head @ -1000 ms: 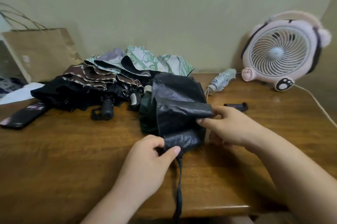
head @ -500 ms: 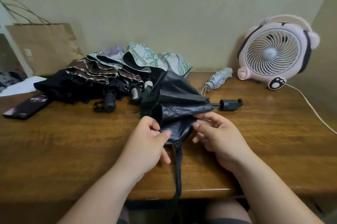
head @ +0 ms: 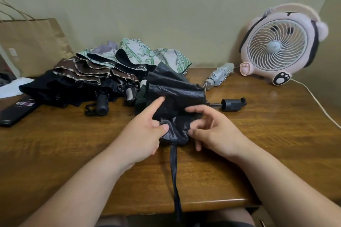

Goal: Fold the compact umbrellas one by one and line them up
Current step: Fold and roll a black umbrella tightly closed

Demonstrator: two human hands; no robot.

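While the black umbrella [head: 177, 90] lies at the centre of the table [head: 276, 134] in the head view, the left hand [head: 142, 134] pinches its canopy from the left and the right hand [head: 214, 130] grips the fold from the right. Its strap [head: 174, 171] hangs over the near edge. The unfolded umbrellas [head: 88, 75] crowd the rear left; open surface lies right of its handle [head: 232, 104].

Single head-worn, wide-angle view. The camera looks forward and down across the table [head: 55, 153] from its near edge. The left hand [head: 142, 136] and right hand [head: 215, 134] sit close beneath the lens at frame centre, at the black umbrella [head: 177, 93]. The wall [head: 184, 5] closes the far side, with the paper bag [head: 33, 45] far left and the fan [head: 276, 45] far right.
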